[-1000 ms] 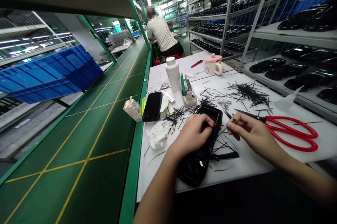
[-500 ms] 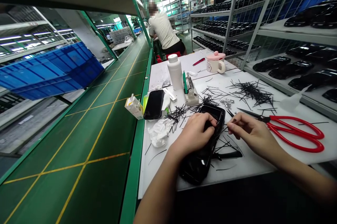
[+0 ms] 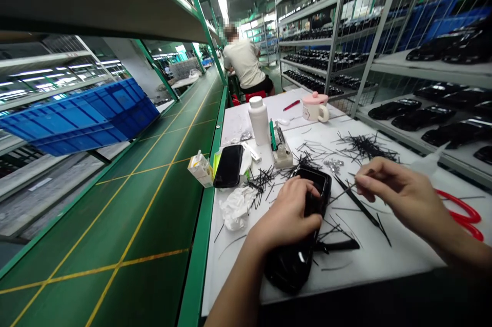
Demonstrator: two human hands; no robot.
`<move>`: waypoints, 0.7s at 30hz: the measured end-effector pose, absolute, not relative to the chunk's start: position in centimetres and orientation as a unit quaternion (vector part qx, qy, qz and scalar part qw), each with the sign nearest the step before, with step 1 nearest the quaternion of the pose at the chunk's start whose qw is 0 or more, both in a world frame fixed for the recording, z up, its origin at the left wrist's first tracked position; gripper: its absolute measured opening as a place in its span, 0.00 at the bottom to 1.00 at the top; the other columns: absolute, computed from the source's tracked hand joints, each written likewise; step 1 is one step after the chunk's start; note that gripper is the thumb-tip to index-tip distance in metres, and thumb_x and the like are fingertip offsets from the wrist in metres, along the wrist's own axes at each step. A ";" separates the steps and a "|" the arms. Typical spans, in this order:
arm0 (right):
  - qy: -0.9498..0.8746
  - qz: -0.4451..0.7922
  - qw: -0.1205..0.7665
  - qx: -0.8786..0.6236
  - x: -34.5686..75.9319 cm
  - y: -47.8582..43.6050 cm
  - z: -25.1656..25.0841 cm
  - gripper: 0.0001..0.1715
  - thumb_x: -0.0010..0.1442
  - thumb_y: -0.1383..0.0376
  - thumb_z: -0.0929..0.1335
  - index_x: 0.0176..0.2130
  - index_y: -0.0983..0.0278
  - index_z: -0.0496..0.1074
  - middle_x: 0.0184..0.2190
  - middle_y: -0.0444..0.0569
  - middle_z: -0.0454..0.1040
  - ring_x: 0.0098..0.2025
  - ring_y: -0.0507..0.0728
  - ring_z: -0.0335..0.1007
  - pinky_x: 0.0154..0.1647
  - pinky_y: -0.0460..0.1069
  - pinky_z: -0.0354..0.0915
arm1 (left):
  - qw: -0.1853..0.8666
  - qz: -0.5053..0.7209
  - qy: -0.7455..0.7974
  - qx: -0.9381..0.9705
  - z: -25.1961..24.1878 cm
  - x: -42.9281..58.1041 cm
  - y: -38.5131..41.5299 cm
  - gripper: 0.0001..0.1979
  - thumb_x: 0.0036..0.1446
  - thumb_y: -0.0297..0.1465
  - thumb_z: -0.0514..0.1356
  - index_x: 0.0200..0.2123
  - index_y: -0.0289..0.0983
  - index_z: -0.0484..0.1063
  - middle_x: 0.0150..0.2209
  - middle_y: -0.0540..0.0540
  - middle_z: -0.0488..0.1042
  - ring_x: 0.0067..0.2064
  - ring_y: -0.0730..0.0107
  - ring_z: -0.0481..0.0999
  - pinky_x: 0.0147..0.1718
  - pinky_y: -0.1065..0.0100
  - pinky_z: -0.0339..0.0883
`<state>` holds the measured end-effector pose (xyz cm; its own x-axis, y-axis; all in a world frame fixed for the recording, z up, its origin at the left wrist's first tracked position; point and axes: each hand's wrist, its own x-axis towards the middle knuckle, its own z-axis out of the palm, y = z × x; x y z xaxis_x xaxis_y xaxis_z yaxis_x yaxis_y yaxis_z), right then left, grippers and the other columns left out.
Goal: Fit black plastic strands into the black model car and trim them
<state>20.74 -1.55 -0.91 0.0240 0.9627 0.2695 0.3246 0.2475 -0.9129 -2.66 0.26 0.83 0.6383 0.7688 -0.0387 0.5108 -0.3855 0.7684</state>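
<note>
The left hand (image 3: 286, 211) grips a glossy black model car body (image 3: 284, 268), while the right hand (image 3: 400, 193) pinches a thin black strand (image 3: 342, 195) just beyond it.

Red-handled scissors (image 3: 461, 205) lie just right of the right fingers (image 3: 371, 176), partly hidden. Farther ahead stand a white plastic bottle (image 3: 259, 121) and a pink-lidded mug (image 3: 315, 109). Left of the fingers lie a black smartphone (image 3: 229, 165) and a green conveyor belt (image 3: 154, 183), with a blue plastic crate (image 3: 86, 117) beyond it.
</note>
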 end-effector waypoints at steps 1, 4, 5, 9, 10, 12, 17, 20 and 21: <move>-0.619 0.307 0.510 -0.513 21.0 -0.9 -0.1 0.17 0.60 0.52 0.71 0.32 0.63 0.70 0.24 0.44 0.69 0.25 0.50 0.64 0.26 0.44 0.63 | 0.397 0.153 0.391 0.816 1.0 -2.7 0.1 0.19 0.53 0.30 0.63 0.48 0.38 0.62 0.61 0.42 0.61 0.69 0.54 0.49 0.66 0.55 0.48; -0.642 0.257 0.540 -0.480 21.0 1.8 1.9 0.17 0.61 0.52 0.70 0.33 0.63 0.71 0.26 0.46 0.71 0.25 0.50 0.64 0.25 0.45 0.63 | 0.414 0.124 0.369 0.823 1.1 -2.7 -0.6 0.31 0.48 0.40 0.69 0.53 0.40 0.62 0.65 0.41 0.56 0.73 0.46 0.35 0.69 0.47 0.40; -0.661 0.253 0.532 -0.465 20.7 3.1 2.2 0.17 0.62 0.52 0.70 0.34 0.63 0.71 0.27 0.46 0.72 0.25 0.51 0.64 0.26 0.45 0.63 | 0.411 0.124 0.358 0.829 0.9 -2.6 -0.8 0.34 0.47 0.42 0.70 0.54 0.40 0.62 0.65 0.41 0.56 0.73 0.45 0.35 0.69 0.44 0.36; -0.732 0.273 0.459 -0.423 18.3 8.2 2.0 0.18 0.65 0.51 0.66 0.36 0.63 0.68 0.31 0.48 0.74 0.27 0.51 0.65 0.29 0.47 0.62 | 0.370 0.162 0.349 0.846 -0.3 -2.1 -1.4 0.34 0.47 0.45 0.70 0.54 0.42 0.63 0.61 0.42 0.61 0.73 0.46 0.38 0.69 0.43 0.28; -0.740 0.273 0.449 -0.419 17.6 9.4 1.7 0.18 0.65 0.51 0.65 0.35 0.63 0.67 0.31 0.47 0.74 0.27 0.52 0.65 0.30 0.47 0.62 | 0.366 0.173 0.355 0.842 -0.6 -2.1 -1.4 0.34 0.47 0.45 0.70 0.54 0.42 0.64 0.60 0.42 0.63 0.72 0.47 0.39 0.69 0.44 0.30; -0.751 0.266 0.439 -0.414 16.4 11.4 1.0 0.17 0.65 0.52 0.64 0.35 0.63 0.66 0.31 0.47 0.74 0.27 0.52 0.65 0.31 0.48 0.62 | 0.367 0.196 0.365 0.833 -1.4 -2.1 -1.3 0.34 0.46 0.46 0.70 0.53 0.43 0.65 0.58 0.42 0.64 0.72 0.46 0.40 0.69 0.45 0.35; -0.780 0.249 0.399 -0.412 13.9 14.9 -1.2 0.14 0.64 0.55 0.63 0.33 0.62 0.64 0.29 0.47 0.74 0.27 0.54 0.65 0.31 0.49 0.60 | 0.350 0.218 0.342 0.845 -3.5 -2.4 -0.2 0.34 0.45 0.47 0.70 0.53 0.41 0.66 0.57 0.41 0.64 0.69 0.45 0.47 0.69 0.46 0.36; -0.804 0.251 0.348 -0.411 13.2 15.5 -2.0 0.11 0.61 0.57 0.64 0.38 0.62 0.66 0.28 0.47 0.76 0.26 0.55 0.68 0.30 0.49 0.60 | 0.331 0.193 0.350 0.855 -4.7 -2.1 0.5 0.27 0.51 0.41 0.65 0.53 0.40 0.67 0.58 0.41 0.64 0.68 0.46 0.49 0.68 0.48 0.39; -0.810 0.251 0.334 -0.411 13.2 15.3 -1.9 0.12 0.61 0.57 0.65 0.41 0.62 0.67 0.29 0.47 0.76 0.25 0.55 0.68 0.29 0.49 0.59 | 0.323 0.191 0.357 0.856 -4.9 -2.0 0.7 0.25 0.53 0.39 0.64 0.53 0.40 0.67 0.58 0.40 0.64 0.68 0.48 0.50 0.69 0.49 0.39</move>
<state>13.16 15.27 -1.90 -0.4389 0.8333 0.3362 0.4982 0.5370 -0.6807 -1.98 0.68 -4.89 0.6725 0.7339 0.0955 0.4879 -0.5366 0.6885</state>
